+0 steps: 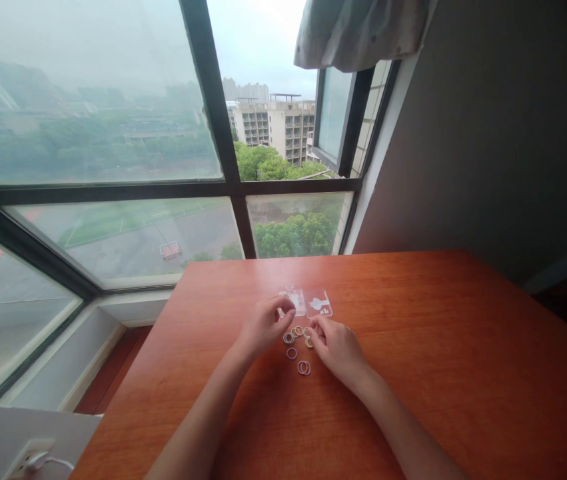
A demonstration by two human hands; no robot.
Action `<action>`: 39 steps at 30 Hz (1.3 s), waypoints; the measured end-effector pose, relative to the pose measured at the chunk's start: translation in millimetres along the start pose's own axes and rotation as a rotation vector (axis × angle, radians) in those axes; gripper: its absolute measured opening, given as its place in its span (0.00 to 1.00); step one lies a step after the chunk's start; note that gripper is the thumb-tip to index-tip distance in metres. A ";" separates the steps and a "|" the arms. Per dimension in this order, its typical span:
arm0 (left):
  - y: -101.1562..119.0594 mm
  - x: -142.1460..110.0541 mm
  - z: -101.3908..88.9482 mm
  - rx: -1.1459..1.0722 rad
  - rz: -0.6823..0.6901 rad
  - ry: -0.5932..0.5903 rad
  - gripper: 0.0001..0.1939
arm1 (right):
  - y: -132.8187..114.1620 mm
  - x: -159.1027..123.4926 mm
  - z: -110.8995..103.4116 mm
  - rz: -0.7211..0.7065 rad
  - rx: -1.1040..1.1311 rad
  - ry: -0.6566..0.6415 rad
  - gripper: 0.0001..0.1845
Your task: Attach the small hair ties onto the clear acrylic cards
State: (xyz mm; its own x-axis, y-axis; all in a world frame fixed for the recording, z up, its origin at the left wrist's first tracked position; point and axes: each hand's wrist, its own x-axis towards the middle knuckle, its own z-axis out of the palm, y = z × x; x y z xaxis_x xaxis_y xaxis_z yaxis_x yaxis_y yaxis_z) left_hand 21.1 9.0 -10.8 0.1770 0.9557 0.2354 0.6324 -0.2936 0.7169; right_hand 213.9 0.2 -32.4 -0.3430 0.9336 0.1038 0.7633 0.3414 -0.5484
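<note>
Several small rings [297,344] lie loose on the wooden table [463,347] between my hands. My left hand [263,325] is curled, its fingertips pinched beside a small clear packet [294,298]. My right hand [336,347] is also curled, fingertips pressed down on a ring at the edge of the cluster. A second clear packet [319,303] with a white print lies just beyond my right hand. What my left fingers pinch is too small to make out.
A large window [163,220] with dark frames rises behind the table's far edge, and a grey wall [488,147] stands at the right. A white socket with a cable [33,457] sits low at the left.
</note>
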 end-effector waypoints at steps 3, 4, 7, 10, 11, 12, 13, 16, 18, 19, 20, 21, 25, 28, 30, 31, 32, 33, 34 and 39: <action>7.9 -1.2 3.9 -0.032 0.003 -0.082 0.08 | 2.1 1.1 0.4 0.010 0.006 0.047 0.08; 10.2 -1.6 4.7 -0.034 0.001 -0.102 0.08 | 2.3 1.3 0.6 0.011 0.007 0.056 0.08; 14.8 -2.2 5.8 -0.033 -0.006 -0.134 0.09 | 1.8 1.2 1.1 0.007 0.009 0.064 0.08; 16.4 -2.8 6.8 -0.046 -0.010 -0.163 0.10 | 0.9 0.7 1.3 -0.002 0.009 0.075 0.09; 16.6 -3.0 7.4 -0.050 -0.009 -0.173 0.09 | 0.8 0.5 1.4 -0.005 0.007 0.081 0.09; 16.7 -3.2 8.1 -0.052 -0.008 -0.181 0.09 | 0.7 0.4 1.5 -0.008 0.004 0.086 0.09; 16.8 -3.4 8.9 -0.054 -0.006 -0.186 0.09 | 0.7 0.4 1.5 -0.010 0.001 0.088 0.09; 16.2 -3.5 10.7 -0.052 0.001 -0.188 0.08 | 1.0 0.3 1.8 -0.017 -0.005 0.086 0.09; 13.9 -3.1 10.9 -0.034 0.008 -0.171 0.07 | 1.3 0.3 2.1 -0.020 0.006 0.090 0.09; 11.8 -2.8 10.4 -0.020 0.008 -0.152 0.07 | 1.5 0.2 2.2 -0.023 0.017 0.093 0.09; 9.1 -2.2 9.6 -0.005 0.005 -0.123 0.07 | 1.7 0.1 2.3 -0.028 0.029 0.095 0.10; 5.7 -1.6 8.4 0.008 0.000 -0.088 0.07 | 1.7 0.0 2.4 -0.033 0.040 0.094 0.10; -10.6 1.7 1.1 0.036 -0.041 0.050 0.08 | -0.6 -0.6 3.1 -0.053 0.056 0.065 0.09; -20.1 3.6 -3.1 0.064 -0.090 0.114 0.08 | -5.1 -1.2 4.5 -0.099 0.033 0.038 0.09; -23.5 4.0 -3.4 0.096 -0.111 0.137 0.08 | -8.7 -1.5 6.0 -0.126 -0.004 0.025 0.09; -24.6 3.9 -2.8 0.115 -0.116 0.141 0.07 | -10.4 -1.5 6.9 -0.131 -0.025 0.021 0.09; -25.5 3.8 -1.7 0.133 -0.117 0.141 0.07 | -12.1 -1.3 7.9 -0.132 -0.043 0.020 0.09; -26.2 3.6 -0.2 0.148 -0.116 0.139 0.07 | -13.8 -1.0 9.0 -0.127 -0.057 0.020 0.09; -26.9 3.4 1.3 0.160 -0.113 0.134 0.06 | -15.4 -0.6 10.1 -0.120 -0.066 0.018 0.10; -30.3 2.7 4.8 0.183 -0.092 0.135 0.06 | -21.6 1.2 14.2 -0.113 -0.102 -0.009 0.07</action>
State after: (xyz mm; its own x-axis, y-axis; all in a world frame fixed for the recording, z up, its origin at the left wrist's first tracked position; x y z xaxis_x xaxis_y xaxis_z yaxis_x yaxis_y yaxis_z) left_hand 6.0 20.6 -35.0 0.0175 0.9631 0.2686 0.7697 -0.1844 0.6112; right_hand 189.3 -7.5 -32.2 -0.4343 0.8879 0.1519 0.7711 0.4536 -0.4469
